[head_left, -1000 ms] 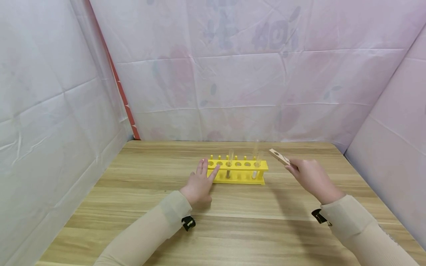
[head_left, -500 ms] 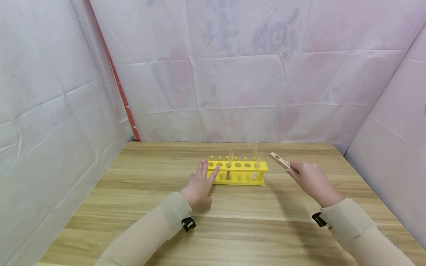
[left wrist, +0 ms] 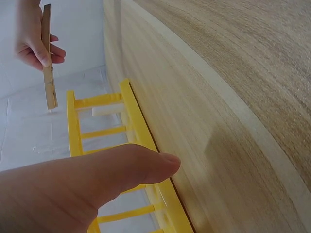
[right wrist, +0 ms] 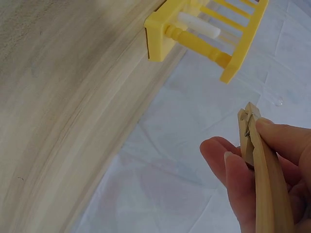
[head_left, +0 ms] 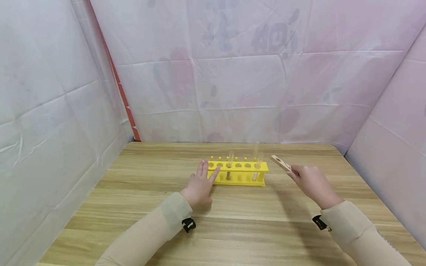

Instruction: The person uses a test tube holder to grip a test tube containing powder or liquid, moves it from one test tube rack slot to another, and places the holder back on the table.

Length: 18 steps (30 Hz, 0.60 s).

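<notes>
A yellow test tube rack (head_left: 237,183) stands on the table. My left hand (head_left: 198,186) lies at its left end, straight fingers touching the top bar; the thumb (left wrist: 141,167) overlaps the rack in the left wrist view. A clear test tube (head_left: 231,157) with dark contents stands in a hole left of the rack's middle. In the rightmost hole stands another test tube (head_left: 259,159) with white contents at the bottom. Off the rack's right end, my right hand (head_left: 313,183) grips a wooden test tube clamp (head_left: 280,162) above the table, its head pointing up and left.
Pegs line the rack's back edge, and a faint clear tube (head_left: 256,147) rises behind its right end. The wooden table (head_left: 233,236) reaches to a pale fabric wall (head_left: 233,85), with more fabric at both sides. Both wrists wear a black strapped device (head_left: 188,224).
My right hand has come slightly down with the clamp, whose head now tips a little lower. The left hand and the rack stay put.
</notes>
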{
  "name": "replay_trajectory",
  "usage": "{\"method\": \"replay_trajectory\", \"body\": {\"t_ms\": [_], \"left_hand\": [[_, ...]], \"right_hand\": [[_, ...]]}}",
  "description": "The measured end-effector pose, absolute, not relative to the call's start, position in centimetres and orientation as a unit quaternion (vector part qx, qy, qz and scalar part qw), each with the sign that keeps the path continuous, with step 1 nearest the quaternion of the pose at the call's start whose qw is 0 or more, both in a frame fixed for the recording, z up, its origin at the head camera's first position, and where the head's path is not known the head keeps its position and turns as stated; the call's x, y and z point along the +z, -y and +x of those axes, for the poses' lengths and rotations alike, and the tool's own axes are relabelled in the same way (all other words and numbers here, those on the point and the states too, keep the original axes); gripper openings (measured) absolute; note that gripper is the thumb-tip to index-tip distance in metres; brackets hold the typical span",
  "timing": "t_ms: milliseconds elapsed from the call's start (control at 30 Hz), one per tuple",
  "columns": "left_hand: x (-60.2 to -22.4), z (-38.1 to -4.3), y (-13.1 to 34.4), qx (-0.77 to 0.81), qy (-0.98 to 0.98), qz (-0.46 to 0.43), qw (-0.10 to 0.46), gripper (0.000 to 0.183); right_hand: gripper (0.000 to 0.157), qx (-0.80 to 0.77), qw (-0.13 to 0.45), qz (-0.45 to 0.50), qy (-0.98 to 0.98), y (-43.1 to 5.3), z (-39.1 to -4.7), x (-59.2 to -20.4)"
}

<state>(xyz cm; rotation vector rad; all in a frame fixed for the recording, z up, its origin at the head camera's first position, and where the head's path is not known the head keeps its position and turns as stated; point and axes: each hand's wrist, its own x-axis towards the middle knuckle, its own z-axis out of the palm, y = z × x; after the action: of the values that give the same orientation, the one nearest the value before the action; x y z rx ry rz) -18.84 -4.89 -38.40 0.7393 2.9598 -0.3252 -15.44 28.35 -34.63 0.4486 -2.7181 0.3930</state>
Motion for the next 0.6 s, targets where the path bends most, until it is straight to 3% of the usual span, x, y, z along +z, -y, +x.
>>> {"method": "replay_trajectory", "body": {"t_ms": [433, 600], "left_hand": [[-38.3, -18.8, 4.9, -0.107, -0.965, 0.237, 0.043, 0.108], [-38.4, -18.9, 4.9, -0.109, -0.965, 0.237, 0.042, 0.107]], "right_hand": [[0.018, 0.142, 0.14, 0.132, 0.971, -28.9, -15.6, -35.6], [0.021, 0.14, 0.14, 0.129, 0.972, -29.2, -15.7, -36.2]]}}
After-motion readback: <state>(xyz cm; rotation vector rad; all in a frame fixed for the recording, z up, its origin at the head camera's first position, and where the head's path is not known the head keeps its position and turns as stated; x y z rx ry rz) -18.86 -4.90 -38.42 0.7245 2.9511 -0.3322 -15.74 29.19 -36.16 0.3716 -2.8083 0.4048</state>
